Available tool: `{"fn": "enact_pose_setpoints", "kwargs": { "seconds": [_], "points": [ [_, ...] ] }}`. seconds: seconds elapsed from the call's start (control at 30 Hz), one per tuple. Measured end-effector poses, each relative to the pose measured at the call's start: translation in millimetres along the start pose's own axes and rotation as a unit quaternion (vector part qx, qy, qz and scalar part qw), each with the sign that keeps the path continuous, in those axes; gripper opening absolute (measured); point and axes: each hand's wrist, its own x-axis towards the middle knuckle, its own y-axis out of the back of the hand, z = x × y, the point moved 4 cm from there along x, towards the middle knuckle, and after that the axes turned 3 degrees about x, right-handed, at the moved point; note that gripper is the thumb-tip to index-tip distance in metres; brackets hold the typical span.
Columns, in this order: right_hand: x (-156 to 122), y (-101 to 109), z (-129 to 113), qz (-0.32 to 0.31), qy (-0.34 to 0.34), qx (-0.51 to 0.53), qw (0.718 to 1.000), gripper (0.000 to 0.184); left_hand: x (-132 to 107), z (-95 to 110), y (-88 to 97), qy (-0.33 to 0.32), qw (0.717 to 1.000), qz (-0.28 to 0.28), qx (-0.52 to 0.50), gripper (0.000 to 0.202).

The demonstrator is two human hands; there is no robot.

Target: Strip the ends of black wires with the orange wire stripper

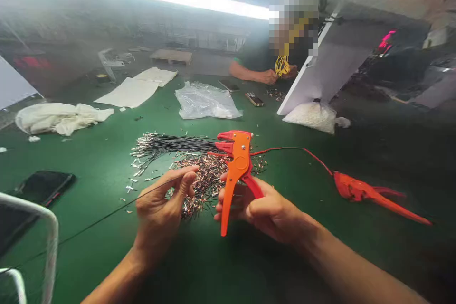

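Between thumb and forefinger, my left hand (162,202) pinches a thin black wire (107,221), which trails down to the lower left. My right hand (269,209) is wrapped round the handles of an orange and red wire stripper (240,166), held upright with its jaws facing left. The wire's pinched end is a short way left of the stripper, apart from its jaws. Behind the hands lies a bundle of black wires (178,143) with metal terminals at the left end. Under and between the hands is a heap of cut wire scraps (204,180).
A second orange wire stripper (359,189) lies at the right, beside a red cord (285,148). A black phone (46,185) rests at the left near a white metal frame (53,228). Clear plastic bags (206,100) lie farther back. Across the table, a person's hands (269,77) hold yellow wires.
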Motion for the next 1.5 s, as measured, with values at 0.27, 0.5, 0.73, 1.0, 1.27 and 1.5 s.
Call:
{"fn": "enact_pose_setpoints", "kwargs": {
  "seconds": [0.27,0.5,0.73,1.0,1.27,1.5],
  "points": [
    [10,-8,34,-0.082,-0.047,0.06,0.994,0.066,1,-3,7.9,0.054,0.994,0.09,0.023,0.017],
    [3,0,31,-0.043,0.047,0.022,0.998,0.06,2,9,14.4,-0.041,0.99,0.125,0.048,0.014],
    [-6,0,31,-0.067,0.054,-0.053,0.995,0.057,-1,10,18.4,-0.068,0.986,0.141,0.061,0.015],
    [-4,-8,34,-0.126,0.006,0.048,0.991,0.059,-10,30,14.1,-0.219,0.963,0.095,0.126,0.028],
    [-4,-4,29,-0.159,-0.059,0.107,0.98,0.043,-10,37,15.7,-0.217,0.968,0.097,0.084,0.028],
    [-3,-7,33,-0.172,-0.092,0.121,0.973,0.042,-16,43,14.7,-0.264,0.956,0.073,0.1,0.03]
  ]
}}
